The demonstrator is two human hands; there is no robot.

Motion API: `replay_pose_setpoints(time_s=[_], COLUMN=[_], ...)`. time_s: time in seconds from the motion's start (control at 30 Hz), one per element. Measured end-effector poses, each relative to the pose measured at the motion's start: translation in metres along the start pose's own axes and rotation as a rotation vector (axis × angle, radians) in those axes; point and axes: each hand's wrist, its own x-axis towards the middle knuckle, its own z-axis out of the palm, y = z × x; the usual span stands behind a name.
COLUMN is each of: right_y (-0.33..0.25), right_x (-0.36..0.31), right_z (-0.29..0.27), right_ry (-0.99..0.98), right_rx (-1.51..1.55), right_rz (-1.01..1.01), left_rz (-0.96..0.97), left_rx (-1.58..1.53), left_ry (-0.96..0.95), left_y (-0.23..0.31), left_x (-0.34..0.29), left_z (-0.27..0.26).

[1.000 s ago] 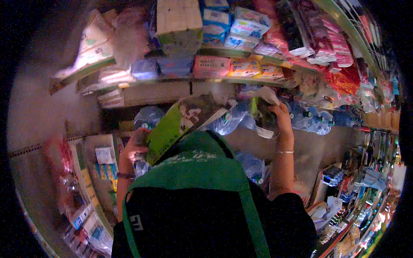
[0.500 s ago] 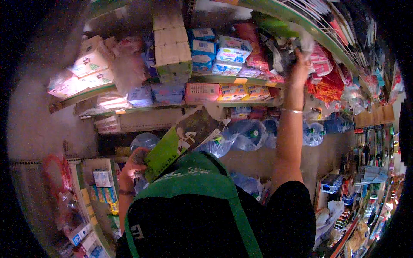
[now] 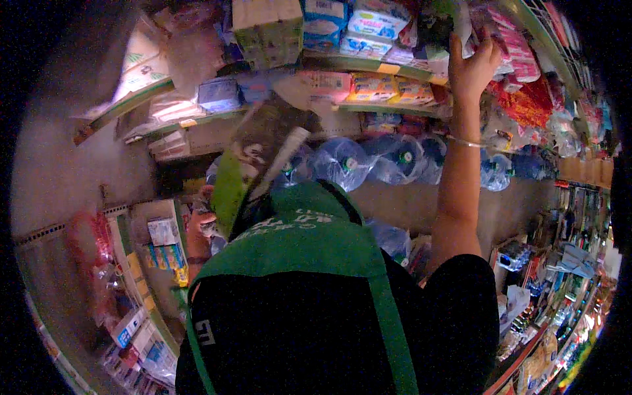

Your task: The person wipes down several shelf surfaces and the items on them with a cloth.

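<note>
Green-and-brown pack [image 3: 257,155]: tilted, just beyond the green apron [image 3: 322,257].
Left hand [image 3: 200,224]: closed on its lower end.
Right hand [image 3: 475,67]: spread open at the upper shelf [image 3: 388,68], beside a dark pack [image 3: 437,27]; contact unclear.

free gap between green apron [image 3: 309,253] and right forearm [image 3: 459,178], bottles [image 3: 340,162] walling far side, pink packs [image 3: 520,56] crowding right hand [image 3: 473,71], green package [image 3: 228,181] blocking beside left hand [image 3: 201,227]

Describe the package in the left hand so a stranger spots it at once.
Start at the green apron. Off its top left, the left hand holds an oblong package. Its bright green end and dark brownish end set it apart from the clear bluish bottles alongside.
</note>
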Motion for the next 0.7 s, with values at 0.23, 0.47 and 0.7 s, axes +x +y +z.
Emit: replay_pose_setpoints(time_s=[0.23,0.47,0.7], right_y=[-0.062,-0.174,-0.210], right_x=[-0.091,-0.185,-0.192], right_z=[-0.007,-0.033,-0.033], right_ry=[-0.816,-1.471,-1.151], right_rx=[1.063,1.639,2.355], right_rz=[0.462,0.359,1.359], left_rz=[-0.056,-0.014,0.168], left_rx=[0.034,0.040,-0.200], left_ry=[0.035,0.018,0.044], left_y=[-0.003,0.007,0.011], left_x=[-0.018,-0.016,0.002], left_z=[-0.011,-0.015,0.000])
